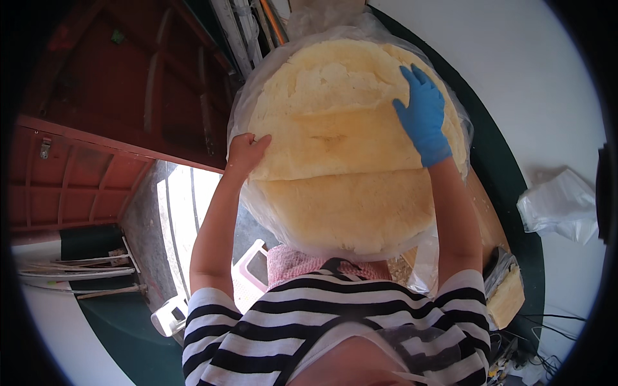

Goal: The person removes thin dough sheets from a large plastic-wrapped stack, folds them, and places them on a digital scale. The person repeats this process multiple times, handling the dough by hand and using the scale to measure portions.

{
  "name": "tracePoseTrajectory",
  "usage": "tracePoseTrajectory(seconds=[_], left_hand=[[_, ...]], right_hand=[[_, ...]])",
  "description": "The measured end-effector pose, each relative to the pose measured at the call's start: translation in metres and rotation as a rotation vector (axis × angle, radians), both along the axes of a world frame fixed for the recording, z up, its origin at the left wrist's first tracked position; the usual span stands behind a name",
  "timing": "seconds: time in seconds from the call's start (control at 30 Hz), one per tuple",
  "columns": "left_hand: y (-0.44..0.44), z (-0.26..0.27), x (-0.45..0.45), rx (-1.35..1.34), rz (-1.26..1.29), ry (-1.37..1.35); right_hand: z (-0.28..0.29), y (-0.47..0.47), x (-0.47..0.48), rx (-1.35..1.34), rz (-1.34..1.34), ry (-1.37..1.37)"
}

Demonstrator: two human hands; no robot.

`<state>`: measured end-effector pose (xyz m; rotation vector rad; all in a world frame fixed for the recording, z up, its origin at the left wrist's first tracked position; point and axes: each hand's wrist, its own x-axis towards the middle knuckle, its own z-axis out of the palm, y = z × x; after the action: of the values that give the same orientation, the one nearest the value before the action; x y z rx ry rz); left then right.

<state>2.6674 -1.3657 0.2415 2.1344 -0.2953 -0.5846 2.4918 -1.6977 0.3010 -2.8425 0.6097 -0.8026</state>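
Observation:
A very large, round, pale yellow slab, its material unclear, with creases across it (338,144), lies before me on clear plastic sheeting (256,82) that shows around its rim. At the slab's left edge is my bare left hand (248,149), its fingers curled at the rim and thumb on top; whether it grips the slab or the plastic I cannot tell. My right hand (424,116), in a blue disposable glove, rests flat on the upper right of the slab with its fingers apart.
Red metal doors (183,87) stand at the left, beside a sunlit floor (186,193). A pink and white plastic stool (251,275) is near my lap. Long poles (241,34) lean behind the slab. Plastic bags (557,207) hang on the right wall; cables (545,362) lie at lower right.

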Motion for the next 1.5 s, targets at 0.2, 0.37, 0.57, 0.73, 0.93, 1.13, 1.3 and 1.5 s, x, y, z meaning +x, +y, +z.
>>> tracePoseTrajectory(seconds=[0.2, 0.37, 0.57, 0.73, 0.93, 1.13, 1.3, 1.5], left_hand=[[0.002, 0.012, -0.007, 0.255, -0.144, -0.192], [-0.001, 0.047, -0.045, 0.338, -0.031, -0.836], [-0.003, 0.035, -0.104, 0.125, -0.795, -0.943], [0.008, -0.002, -0.096, 0.353, -0.748, -0.916], [0.018, -0.004, -0.083, 0.407, -0.808, -0.888], [0.03, 0.031, -0.117, 0.322, -0.835, -0.924], [0.045, 0.027, -0.158, 0.324, -0.863, -0.782], [0.077, 0.011, -0.196, -0.122, -0.568, -0.372]], right_hand=[[-0.017, 0.042, 0.023, -0.1, 0.193, 0.208], [-0.017, 0.025, 0.063, -0.05, -0.117, 0.01], [-0.022, 0.089, -0.041, 0.004, 0.099, 0.31], [-0.046, 0.035, -0.075, 0.075, -0.083, 0.447], [-0.067, -0.025, -0.092, -0.057, -0.251, 0.319], [-0.093, -0.068, -0.091, 0.328, -0.255, 0.009], [-0.045, -0.036, -0.067, -0.146, -0.543, 0.356], [-0.001, 0.145, -0.064, 0.373, 0.567, 0.168]])
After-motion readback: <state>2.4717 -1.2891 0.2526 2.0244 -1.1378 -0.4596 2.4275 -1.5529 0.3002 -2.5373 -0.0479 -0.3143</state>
